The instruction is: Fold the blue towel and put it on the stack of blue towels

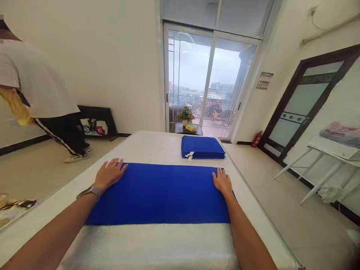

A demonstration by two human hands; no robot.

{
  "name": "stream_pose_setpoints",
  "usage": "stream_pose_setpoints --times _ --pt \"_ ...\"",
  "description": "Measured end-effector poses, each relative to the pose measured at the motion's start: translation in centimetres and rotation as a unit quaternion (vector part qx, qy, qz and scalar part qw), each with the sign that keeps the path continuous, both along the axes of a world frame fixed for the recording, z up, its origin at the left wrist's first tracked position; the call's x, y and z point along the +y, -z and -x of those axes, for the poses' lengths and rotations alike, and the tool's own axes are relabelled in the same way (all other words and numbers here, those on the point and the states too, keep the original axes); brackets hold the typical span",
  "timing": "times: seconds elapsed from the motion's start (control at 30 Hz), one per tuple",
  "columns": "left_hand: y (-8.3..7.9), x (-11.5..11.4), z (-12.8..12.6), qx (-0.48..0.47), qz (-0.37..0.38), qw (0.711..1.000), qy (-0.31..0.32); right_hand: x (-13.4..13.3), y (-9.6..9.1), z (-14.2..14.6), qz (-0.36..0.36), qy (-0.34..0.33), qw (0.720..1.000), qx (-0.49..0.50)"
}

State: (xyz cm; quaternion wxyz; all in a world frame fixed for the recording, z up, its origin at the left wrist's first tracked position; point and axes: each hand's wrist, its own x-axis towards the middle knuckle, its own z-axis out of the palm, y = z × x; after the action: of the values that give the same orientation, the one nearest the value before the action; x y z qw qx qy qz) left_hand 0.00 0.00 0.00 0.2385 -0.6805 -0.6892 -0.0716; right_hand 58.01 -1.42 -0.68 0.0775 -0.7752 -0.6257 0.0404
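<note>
While a blue cloth (pixel 165 195) lies flat across the bed (pixel 152 243), its long sides running crosswise, the left hand (pixel 109 174) rests at its far left corner and the right hand (pixel 223 182) at its far right one. The left hand's fingers are slightly fanned and laid flat; the right's lie flat and closer together; neither set grips anything visible. A band of white cover shows between the cloth's near edge and the person's side of the bed, and narrower margins run along both sides. Toward the bed's far right corner sits a stack (pixel 202 146) of folded blue cloths, just beyond the first with a slim gap between; a wide white stretch extends left of it. Past the bed's left edge, another person (pixel 45 80) stands on the floor (pixel 270 183), well apart from the hands.
</note>
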Motion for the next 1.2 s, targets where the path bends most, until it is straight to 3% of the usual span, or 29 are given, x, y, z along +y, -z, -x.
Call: stream_pose_setpoints --times 0.13,0.23,0.33,0.43,0.53,0.63,0.9,0.97,1.07,1.2 --pt "-1.4 2.0 -6.9 -0.022 0.068 0.991 0.114 0.3 -0.5 0.7 -0.002 -0.001 1.0 0.012" --pt "-1.1 1.9 -13.6 -0.07 0.124 0.966 0.215 0.5 -0.8 0.8 0.007 -0.003 1.0 0.021" --pt "-0.2 0.8 -18.9 -0.13 0.188 0.947 0.226 0.5 -1.0 0.8 0.016 -0.006 1.0 0.025" --pt "0.4 -0.5 -20.1 -0.161 0.241 0.936 0.201 0.5 -1.1 0.7 0.015 -0.009 1.0 0.021" --pt "0.4 -1.2 -17.7 -0.17 0.257 0.934 0.182 0.5 -1.0 0.7 0.014 -0.01 1.0 0.01" --pt "0.3 -1.6 -13.3 -0.167 0.247 0.942 0.152 0.6 -0.9 0.6 0.017 -0.008 1.0 0.005" --pt "1.3 -3.0 2.4 -0.171 0.212 0.962 0.018 0.7 -1.0 0.6 0.021 -0.004 1.0 -0.002" --pt "1.8 -3.3 5.3 -0.18 0.203 0.962 -0.007 0.7 -1.1 0.7 0.027 -0.004 1.0 -0.003" --pt "2.1 -3.6 6.9 -0.197 0.194 0.961 -0.023 0.5 -1.5 0.8 0.041 -0.005 0.999 -0.021" --pt "1.6 -4.0 5.8 -0.22 0.188 0.957 -0.034 0.3 -3.1 2.2 0.028 0.012 0.99 -0.135"
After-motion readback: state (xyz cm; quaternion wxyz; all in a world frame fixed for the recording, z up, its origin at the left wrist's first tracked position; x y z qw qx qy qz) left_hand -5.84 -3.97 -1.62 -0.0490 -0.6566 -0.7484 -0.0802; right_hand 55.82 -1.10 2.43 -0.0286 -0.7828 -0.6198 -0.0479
